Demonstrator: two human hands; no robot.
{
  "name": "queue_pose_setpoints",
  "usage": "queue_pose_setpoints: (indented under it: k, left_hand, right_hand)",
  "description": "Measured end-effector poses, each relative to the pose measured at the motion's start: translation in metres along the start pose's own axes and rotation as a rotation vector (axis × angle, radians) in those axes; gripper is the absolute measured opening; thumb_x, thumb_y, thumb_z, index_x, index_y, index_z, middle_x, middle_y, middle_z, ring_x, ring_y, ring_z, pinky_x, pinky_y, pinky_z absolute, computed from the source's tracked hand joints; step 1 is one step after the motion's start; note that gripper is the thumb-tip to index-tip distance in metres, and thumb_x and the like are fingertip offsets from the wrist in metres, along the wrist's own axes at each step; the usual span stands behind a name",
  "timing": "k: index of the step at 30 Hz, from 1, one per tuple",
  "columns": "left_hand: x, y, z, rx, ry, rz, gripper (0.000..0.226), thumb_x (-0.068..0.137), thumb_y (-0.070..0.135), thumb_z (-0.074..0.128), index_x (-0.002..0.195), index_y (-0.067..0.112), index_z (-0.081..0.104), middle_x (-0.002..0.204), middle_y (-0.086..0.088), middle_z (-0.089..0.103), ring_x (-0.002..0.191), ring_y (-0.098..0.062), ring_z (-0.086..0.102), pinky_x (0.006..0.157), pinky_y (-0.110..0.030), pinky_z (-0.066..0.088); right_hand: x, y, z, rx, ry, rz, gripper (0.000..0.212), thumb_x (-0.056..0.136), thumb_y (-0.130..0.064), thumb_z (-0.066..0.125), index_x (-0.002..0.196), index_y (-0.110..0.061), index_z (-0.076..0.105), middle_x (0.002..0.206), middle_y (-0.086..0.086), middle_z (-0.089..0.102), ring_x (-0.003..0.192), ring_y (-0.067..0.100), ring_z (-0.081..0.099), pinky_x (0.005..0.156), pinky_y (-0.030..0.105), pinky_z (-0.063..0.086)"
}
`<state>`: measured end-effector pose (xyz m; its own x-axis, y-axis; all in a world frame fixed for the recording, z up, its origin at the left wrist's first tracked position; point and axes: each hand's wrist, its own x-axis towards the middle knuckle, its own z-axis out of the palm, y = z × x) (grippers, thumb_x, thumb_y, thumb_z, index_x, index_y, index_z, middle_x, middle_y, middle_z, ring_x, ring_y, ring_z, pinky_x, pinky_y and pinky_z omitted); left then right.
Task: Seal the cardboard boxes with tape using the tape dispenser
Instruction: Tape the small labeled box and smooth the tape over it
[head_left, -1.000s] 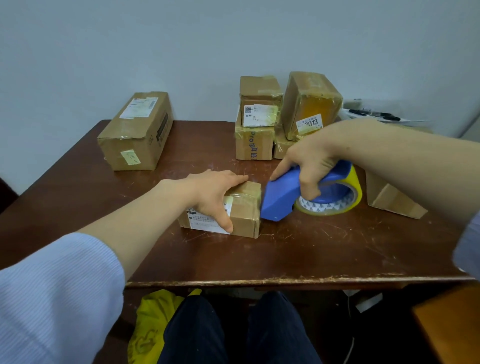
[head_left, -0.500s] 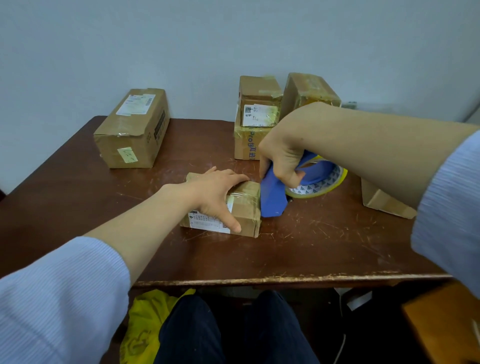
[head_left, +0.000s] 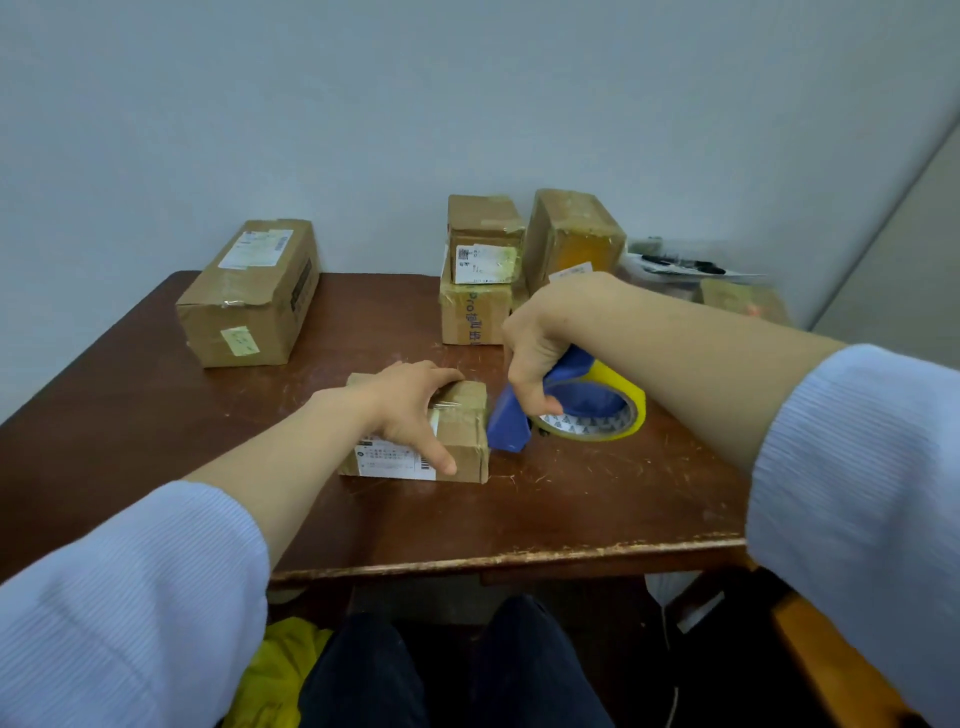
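A small flat cardboard box (head_left: 467, 447) with a white label lies in the middle of the brown table (head_left: 571, 499). My left hand (head_left: 410, 405) rests on top of it, fingers spread, thumb down its front face. My right hand (head_left: 540, 353) grips the blue tape dispenser (head_left: 511, 426) with its yellow tape roll (head_left: 618, 410). The dispenser's nose points down against the box's right end, touching or nearly touching it.
A long cardboard box (head_left: 249, 296) sits at the back left. Two stacked boxes (head_left: 483, 270) and a taller box (head_left: 571, 239) stand at the back centre. Papers and a small box (head_left: 743, 301) lie at the back right. A chair edge (head_left: 831, 665) shows at lower right.
My right hand turned the dispenser from lying flat to nose-down at the box's right end, and my elbow rose. The left hand stayed on the box.
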<state>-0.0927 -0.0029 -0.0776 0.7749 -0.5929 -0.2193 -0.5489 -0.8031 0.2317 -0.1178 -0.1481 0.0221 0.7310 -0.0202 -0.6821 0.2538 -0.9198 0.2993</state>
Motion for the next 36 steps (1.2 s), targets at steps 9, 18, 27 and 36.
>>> queue_pose_setpoints:
  k: [9, 18, 27, 36]
  left_hand:
    - [0.001, -0.003, 0.002, 0.017, 0.011, 0.001, 0.115, 0.056, 0.056, 0.083, 0.148, 0.020, 0.024, 0.134, -0.003, 0.044, 0.122, -0.023, 0.043, 0.104, -0.035, 0.036]
    - [0.001, -0.002, 0.006, 0.073, 0.008, -0.011, 0.116, 0.058, 0.059, 0.080, 0.149, 0.022, 0.019, 0.139, -0.003, 0.040, 0.125, -0.023, 0.039, 0.106, -0.035, 0.029]
    - [-0.006, 0.003, 0.004, 0.080, -0.035, -0.058, 0.123, 0.060, 0.064, 0.075, 0.152, 0.024, 0.003, 0.157, 0.005, 0.016, 0.144, -0.021, 0.015, 0.118, -0.042, 0.000]
    - [-0.038, -0.015, 0.016, -0.182, 0.480, -0.263, 0.074, 0.096, 0.051, 0.037, 0.152, 0.014, 0.005, 0.160, -0.001, 0.002, 0.147, -0.016, -0.001, 0.118, -0.038, -0.005]
  right_hand:
    - [-0.008, 0.030, 0.025, 0.231, 0.004, 0.000, 0.037, 0.079, -0.030, 0.070, 0.110, -0.011, 0.067, 0.103, 0.004, 0.059, 0.070, 0.016, 0.052, 0.054, 0.018, 0.044]
    - [0.009, 0.038, 0.113, 0.278, 0.648, 0.169, 0.077, 0.093, -0.058, 0.039, 0.153, -0.020, 0.009, 0.135, 0.013, 0.046, 0.119, 0.032, 0.050, 0.086, 0.037, 0.043]
    - [0.032, 0.015, 0.160, 0.352, 0.842, 0.270, 0.066, 0.092, -0.047, 0.052, 0.141, -0.009, 0.031, 0.128, 0.013, 0.046, 0.114, 0.028, 0.050, 0.097, 0.037, 0.041]
    - [0.028, -0.062, 0.111, 0.865, 0.972, -0.121, 0.051, 0.103, -0.015, 0.029, 0.151, -0.008, 0.012, 0.160, 0.007, 0.007, 0.147, 0.017, 0.004, 0.116, 0.024, 0.001]
